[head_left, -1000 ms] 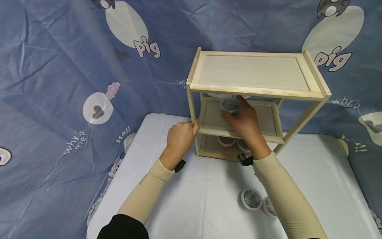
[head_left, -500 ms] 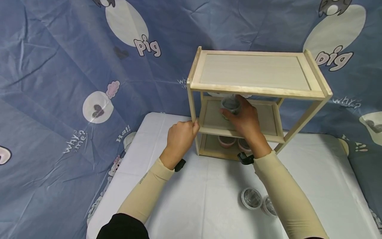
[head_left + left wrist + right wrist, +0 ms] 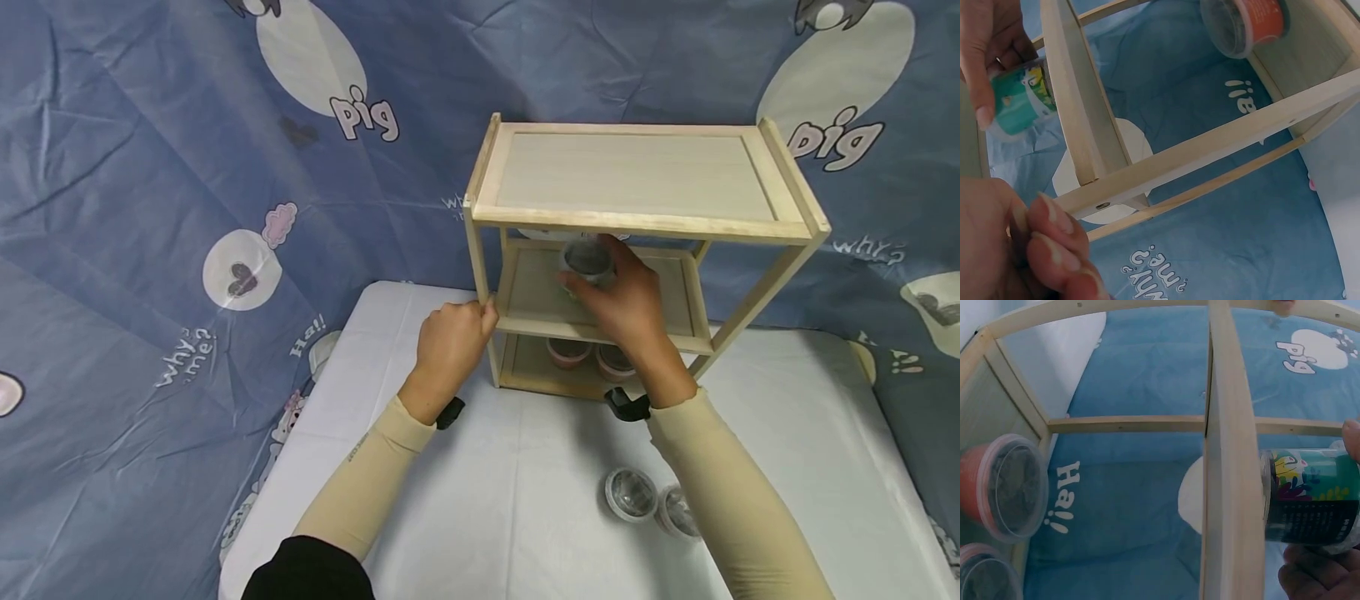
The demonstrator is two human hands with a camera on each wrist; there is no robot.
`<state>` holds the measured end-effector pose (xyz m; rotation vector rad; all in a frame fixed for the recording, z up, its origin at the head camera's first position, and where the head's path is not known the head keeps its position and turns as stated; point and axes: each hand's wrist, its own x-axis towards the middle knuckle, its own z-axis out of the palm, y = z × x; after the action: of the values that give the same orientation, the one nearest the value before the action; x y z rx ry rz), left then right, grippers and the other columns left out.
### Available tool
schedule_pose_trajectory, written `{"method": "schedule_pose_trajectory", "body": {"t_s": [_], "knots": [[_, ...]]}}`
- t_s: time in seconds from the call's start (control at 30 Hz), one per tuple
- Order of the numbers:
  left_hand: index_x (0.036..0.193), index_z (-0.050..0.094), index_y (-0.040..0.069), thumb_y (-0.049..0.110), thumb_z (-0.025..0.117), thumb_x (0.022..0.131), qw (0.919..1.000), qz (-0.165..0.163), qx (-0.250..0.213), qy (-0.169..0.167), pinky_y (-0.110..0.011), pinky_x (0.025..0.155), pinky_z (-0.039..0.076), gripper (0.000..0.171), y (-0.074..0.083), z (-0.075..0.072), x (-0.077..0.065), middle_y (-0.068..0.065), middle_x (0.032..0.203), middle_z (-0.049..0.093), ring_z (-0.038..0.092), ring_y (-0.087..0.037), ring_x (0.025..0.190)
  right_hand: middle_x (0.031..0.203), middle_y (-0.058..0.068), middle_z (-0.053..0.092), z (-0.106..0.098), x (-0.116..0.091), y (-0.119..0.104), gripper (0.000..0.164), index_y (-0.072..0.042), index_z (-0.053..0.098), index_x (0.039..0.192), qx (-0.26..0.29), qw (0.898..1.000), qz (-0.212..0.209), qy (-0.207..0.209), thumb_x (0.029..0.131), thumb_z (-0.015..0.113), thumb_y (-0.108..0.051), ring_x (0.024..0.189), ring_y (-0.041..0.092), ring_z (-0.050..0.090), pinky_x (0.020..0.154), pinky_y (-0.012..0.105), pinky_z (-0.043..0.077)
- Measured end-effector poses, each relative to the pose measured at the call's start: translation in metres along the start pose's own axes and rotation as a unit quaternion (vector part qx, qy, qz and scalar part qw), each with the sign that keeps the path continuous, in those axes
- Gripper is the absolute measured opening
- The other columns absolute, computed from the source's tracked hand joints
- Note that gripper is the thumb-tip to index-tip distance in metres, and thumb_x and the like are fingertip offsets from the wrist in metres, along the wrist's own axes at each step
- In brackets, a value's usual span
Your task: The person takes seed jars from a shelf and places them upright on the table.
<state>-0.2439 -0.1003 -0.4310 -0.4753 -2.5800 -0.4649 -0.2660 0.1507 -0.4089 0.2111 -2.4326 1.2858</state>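
Observation:
My right hand reaches under the top board of a pale wooden shelf rack and grips a clear plastic jar between thumb and fingers. A green label with a colourful print wraps the jar in the right wrist view. Its base is right at the middle shelf, towards the left half. My left hand holds the rack's left front post, fingers curled and thumb on top. In the left wrist view those fingertips show close to the camera, beside the post.
Two jars with reddish labels, one a red jar, stand on the bottom shelf. On the white-covered table are a lidded clear jar and a second jar, near my right forearm. Blue printed cloth hangs behind.
My right hand has shifted slightly to the right with the jar over the middle shelf. The left hand keeps its grip on the post. The head view has moved a little.

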Motion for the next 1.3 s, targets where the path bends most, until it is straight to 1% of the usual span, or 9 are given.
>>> {"method": "schedule_pose_trajectory", "body": {"t_s": [0.07, 0.17, 0.3, 0.4, 0.6, 0.8, 1.0, 1.17, 1.3], "knots": [[0.053, 0.040, 0.018, 0.022, 0.054, 0.108, 1.0000, 0.000, -0.003, -0.002, -0.038, 0.036, 0.039, 0.057, 0.000, -0.001, 0.000, 0.001, 0.046, 0.037, 0.045, -0.019, 0.039, 0.131, 0.015, 0.067, -0.003, -0.002, 0.000, 0.074, -0.011, 0.058, 0.146, 0.000, 1.000, 0.001, 0.003, 0.087, 0.084, -0.046, 0.115, 0.035, 0.065, 0.092, 0.055, 0.049], [0.053, 0.040, 0.018, 0.021, 0.054, 0.108, 1.0000, -0.001, -0.004, -0.003, -0.039, 0.036, 0.040, 0.057, 0.001, -0.001, 0.001, 0.001, 0.047, 0.038, 0.046, -0.019, 0.039, 0.132, 0.016, 0.067, -0.006, -0.006, -0.001, 0.075, -0.008, 0.058, 0.147, -0.003, 1.000, -0.008, 0.014, 0.086, 0.086, -0.043, 0.115, 0.036, 0.066, 0.092, 0.054, 0.050], [0.053, 0.040, 0.018, 0.021, 0.054, 0.107, 1.0000, 0.002, 0.000, 0.000, -0.042, 0.037, 0.042, 0.056, 0.001, -0.001, 0.002, 0.001, 0.047, 0.038, 0.048, -0.021, 0.040, 0.140, 0.016, 0.064, -0.011, -0.015, -0.003, 0.078, -0.009, 0.056, 0.149, -0.022, 0.999, -0.020, 0.024, 0.085, 0.087, -0.041, 0.121, 0.038, 0.064, 0.096, 0.056, 0.050], [0.053, 0.040, 0.017, 0.021, 0.055, 0.107, 1.0000, 0.005, 0.004, 0.006, -0.043, 0.037, 0.042, 0.056, 0.001, -0.002, 0.002, 0.000, 0.047, 0.038, 0.048, -0.022, 0.040, 0.142, 0.016, 0.063, -0.013, -0.021, -0.005, 0.078, -0.011, 0.056, 0.151, -0.034, 0.999, -0.031, 0.025, 0.085, 0.087, -0.041, 0.121, 0.040, 0.064, 0.095, 0.057, 0.050], [0.052, 0.040, 0.017, 0.020, 0.055, 0.107, 0.9999, 0.007, 0.005, 0.007, -0.042, 0.037, 0.041, 0.056, 0.000, -0.001, 0.001, 0.000, 0.046, 0.037, 0.047, -0.022, 0.039, 0.133, 0.016, 0.068, -0.015, -0.027, -0.007, 0.075, -0.008, 0.059, 0.146, -0.035, 0.996, -0.063, 0.048, 0.083, 0.091, -0.034, 0.112, 0.037, 0.068, 0.090, 0.054, 0.050], [0.052, 0.041, 0.017, 0.020, 0.054, 0.107, 1.0000, 0.002, 0.004, -0.001, -0.041, 0.037, 0.041, 0.056, 0.000, 0.000, 0.001, 0.001, 0.046, 0.037, 0.047, -0.021, 0.040, 0.126, 0.017, 0.070, -0.018, -0.032, -0.008, 0.071, -0.006, 0.062, 0.142, -0.039, 0.995, -0.070, 0.061, 0.082, 0.092, -0.031, 0.102, 0.036, 0.069, 0.085, 0.054, 0.050], [0.052, 0.042, 0.017, 0.020, 0.053, 0.107, 1.0000, 0.002, -0.001, -0.001, -0.040, 0.036, 0.040, 0.056, 0.000, -0.001, 0.001, 0.001, 0.046, 0.037, 0.045, -0.020, 0.040, 0.123, 0.017, 0.071, -0.019, -0.041, -0.009, 0.072, -0.006, 0.062, 0.142, -0.045, 0.994, -0.072, 0.067, 0.081, 0.093, -0.030, 0.102, 0.037, 0.069, 0.085, 0.054, 0.050], [0.052, 0.043, 0.017, 0.020, 0.052, 0.108, 1.0000, 0.000, 0.001, -0.004, -0.040, 0.037, 0.040, 0.056, 0.000, -0.001, 0.001, 0.001, 0.046, 0.038, 0.046, -0.019, 0.040, 0.121, 0.019, 0.071, -0.019, -0.045, -0.011, 0.076, -0.003, 0.062, 0.141, -0.042, 0.992, -0.088, 0.078, 0.078, 0.096, -0.028, 0.103, 0.036, 0.070, 0.086, 0.052, 0.051], [0.052, 0.043, 0.017, 0.021, 0.052, 0.108, 1.0000, -0.001, 0.003, -0.007, -0.040, 0.037, 0.040, 0.057, 0.000, 0.000, 0.002, 0.002, 0.047, 0.036, 0.045, -0.019, 0.040, 0.121, 0.019, 0.071, -0.021, -0.048, -0.013, 0.076, -0.002, 0.062, 0.140, -0.042, 0.992, -0.088, 0.081, 0.076, 0.097, -0.026, 0.105, 0.037, 0.069, 0.087, 0.052, 0.051]]}}
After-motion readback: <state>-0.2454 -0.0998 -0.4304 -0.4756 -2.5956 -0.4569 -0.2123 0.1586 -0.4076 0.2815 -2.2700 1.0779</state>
